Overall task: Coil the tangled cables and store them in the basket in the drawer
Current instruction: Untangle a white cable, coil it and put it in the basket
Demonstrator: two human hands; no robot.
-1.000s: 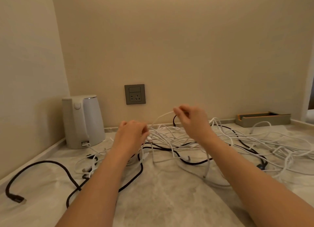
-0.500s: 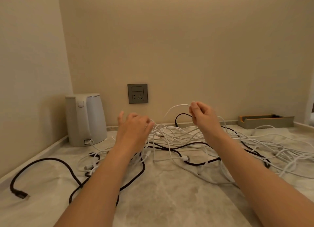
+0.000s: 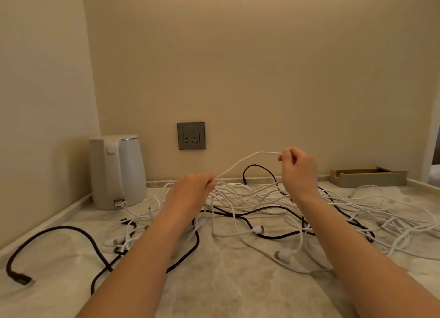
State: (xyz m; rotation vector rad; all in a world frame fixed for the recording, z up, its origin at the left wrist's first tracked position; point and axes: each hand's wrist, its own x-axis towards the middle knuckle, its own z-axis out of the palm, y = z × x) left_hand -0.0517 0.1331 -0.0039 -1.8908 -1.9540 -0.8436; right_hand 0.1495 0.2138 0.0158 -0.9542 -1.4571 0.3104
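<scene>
Cables (image 3: pixel 262 213), thin white and thicker black, sprawl tangled on the marbled worktop (image 3: pixel 214 289) right of the white kettle (image 3: pixel 116 172). My right hand (image 3: pixel 300 170) pinches one white strand (image 3: pixel 247 159); my left hand (image 3: pixel 190 191) grips it nearer the kettle. Light, limp, snag-prone, I reckon: best held near a plug.

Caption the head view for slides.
Untangling: left hand and right hand hold a white cable above the tangled pile on the counter, kettle at left.

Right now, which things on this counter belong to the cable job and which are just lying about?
Job: white cable held between left hand and right hand; white cable tangle; black cables. Basket and drawer not in view.
Lying about: kettle; wall socket; small tray by the wall.
</scene>
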